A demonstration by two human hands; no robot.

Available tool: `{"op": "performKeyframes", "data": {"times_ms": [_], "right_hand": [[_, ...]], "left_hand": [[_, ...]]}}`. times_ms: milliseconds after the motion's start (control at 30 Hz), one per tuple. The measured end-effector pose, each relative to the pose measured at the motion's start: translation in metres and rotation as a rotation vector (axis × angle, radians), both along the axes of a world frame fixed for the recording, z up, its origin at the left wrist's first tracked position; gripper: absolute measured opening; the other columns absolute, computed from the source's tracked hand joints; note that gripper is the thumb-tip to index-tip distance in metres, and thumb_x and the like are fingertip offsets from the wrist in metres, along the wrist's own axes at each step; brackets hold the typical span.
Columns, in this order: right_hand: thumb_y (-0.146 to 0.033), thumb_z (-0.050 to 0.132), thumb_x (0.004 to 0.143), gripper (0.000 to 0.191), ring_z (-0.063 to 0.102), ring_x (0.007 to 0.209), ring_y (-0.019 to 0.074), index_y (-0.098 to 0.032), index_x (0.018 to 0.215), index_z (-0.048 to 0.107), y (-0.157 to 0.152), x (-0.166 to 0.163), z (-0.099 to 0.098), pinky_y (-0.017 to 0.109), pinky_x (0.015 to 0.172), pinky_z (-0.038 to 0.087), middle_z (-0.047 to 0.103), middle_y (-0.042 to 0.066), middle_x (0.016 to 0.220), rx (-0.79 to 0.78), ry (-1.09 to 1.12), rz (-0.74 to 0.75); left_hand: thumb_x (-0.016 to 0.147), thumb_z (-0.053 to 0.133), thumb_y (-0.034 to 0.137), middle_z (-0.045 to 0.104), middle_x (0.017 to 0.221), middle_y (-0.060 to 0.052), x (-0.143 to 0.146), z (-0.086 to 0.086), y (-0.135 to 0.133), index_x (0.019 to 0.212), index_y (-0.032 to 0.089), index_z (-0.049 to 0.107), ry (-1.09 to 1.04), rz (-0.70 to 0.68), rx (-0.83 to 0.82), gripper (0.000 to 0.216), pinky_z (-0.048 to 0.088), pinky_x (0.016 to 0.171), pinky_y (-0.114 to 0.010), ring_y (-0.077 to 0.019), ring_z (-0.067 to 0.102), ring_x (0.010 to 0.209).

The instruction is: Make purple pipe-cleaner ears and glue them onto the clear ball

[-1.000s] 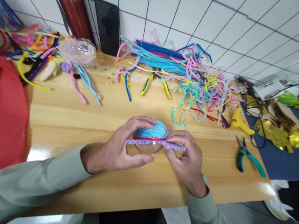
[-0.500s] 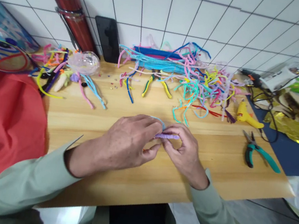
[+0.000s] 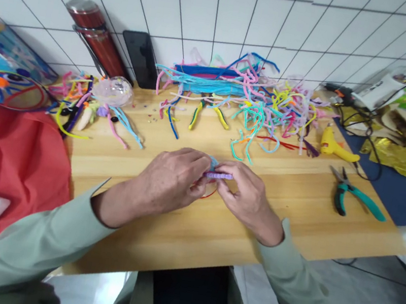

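Observation:
Over the middle of the wooden table (image 3: 175, 230), my left hand (image 3: 173, 180) and my right hand (image 3: 245, 192) meet at a small piece made of pipe cleaners. Its purple pipe cleaner (image 3: 222, 176) runs in a short twisted row between the fingertips of both hands. A light blue pipe cleaner (image 3: 213, 163) loops up behind it. Beneath, a thin red strand (image 3: 210, 194) curves between the hands. Both hands are closed in a pinch, and my left fingers hide part of the piece.
A heap of coloured pipe cleaners (image 3: 260, 104) lies at the back, with yellow-handled pliers (image 3: 196, 116) before it. To the right are a yellow glue gun (image 3: 335, 144) and teal-handled pliers (image 3: 358, 194). A red flask (image 3: 99, 38), a phone (image 3: 139, 60) and red cloth (image 3: 13, 153) are leftward.
The view has tilted up slightly. The purple row now shows less beyond my right fingers, and a red strand has come into sight under it. Both hands keep their pinch.

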State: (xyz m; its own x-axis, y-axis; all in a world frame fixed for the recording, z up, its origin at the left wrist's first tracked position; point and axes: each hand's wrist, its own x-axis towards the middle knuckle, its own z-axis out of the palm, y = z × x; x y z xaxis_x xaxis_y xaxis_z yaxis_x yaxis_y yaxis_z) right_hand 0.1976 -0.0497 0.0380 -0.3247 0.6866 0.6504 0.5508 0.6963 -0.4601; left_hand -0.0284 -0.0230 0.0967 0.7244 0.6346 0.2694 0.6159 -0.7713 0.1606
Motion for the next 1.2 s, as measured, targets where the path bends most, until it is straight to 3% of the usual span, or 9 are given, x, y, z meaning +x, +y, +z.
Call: {"op": "performKeyframes", "data": {"times_ms": [267,600,967,1200], "right_hand": [[-0.008,0.061,0.101,0.033,0.081,0.101,0.0254,-0.025,0.128,0.068,-0.003,0.000,-0.002,0.041,0.091,0.069,0.082,0.008,0.107,0.025,-0.049,-0.040],[-0.012,0.064,0.104,0.051,0.083,0.109,0.0266,-0.025,0.152,0.053,-0.005,-0.005,-0.009,0.040,0.094,0.070,0.082,0.011,0.124,0.112,-0.069,-0.104],[-0.007,0.061,0.104,0.046,0.082,0.111,0.0256,-0.028,0.145,0.062,-0.007,-0.004,0.001,0.041,0.099,0.070,0.083,0.007,0.119,0.011,-0.065,-0.041],[-0.012,0.066,0.102,0.031,0.081,0.105,0.0253,-0.027,0.130,0.070,-0.005,-0.001,0.005,0.041,0.093,0.069,0.083,0.007,0.115,-0.057,0.000,-0.005]], "left_hand": [[0.106,0.062,0.026,0.081,0.102,-0.012,-0.001,-0.008,0.002,0.095,0.018,0.067,-0.033,-0.032,0.044,0.015,0.061,0.078,-0.033,-0.0243,0.078,0.092],[0.107,0.063,0.028,0.081,0.101,-0.012,-0.003,-0.007,0.001,0.097,0.016,0.068,-0.004,-0.027,0.017,0.017,0.062,0.079,-0.034,-0.0244,0.078,0.089],[0.108,0.062,0.028,0.080,0.103,-0.010,-0.004,-0.009,0.001,0.093,0.019,0.068,-0.085,-0.007,-0.068,0.019,0.064,0.087,-0.033,-0.0217,0.077,0.094],[0.108,0.061,0.028,0.079,0.103,-0.010,-0.006,-0.008,-0.002,0.094,0.020,0.068,-0.106,-0.009,-0.098,0.018,0.063,0.087,-0.033,-0.0220,0.077,0.096]]}}
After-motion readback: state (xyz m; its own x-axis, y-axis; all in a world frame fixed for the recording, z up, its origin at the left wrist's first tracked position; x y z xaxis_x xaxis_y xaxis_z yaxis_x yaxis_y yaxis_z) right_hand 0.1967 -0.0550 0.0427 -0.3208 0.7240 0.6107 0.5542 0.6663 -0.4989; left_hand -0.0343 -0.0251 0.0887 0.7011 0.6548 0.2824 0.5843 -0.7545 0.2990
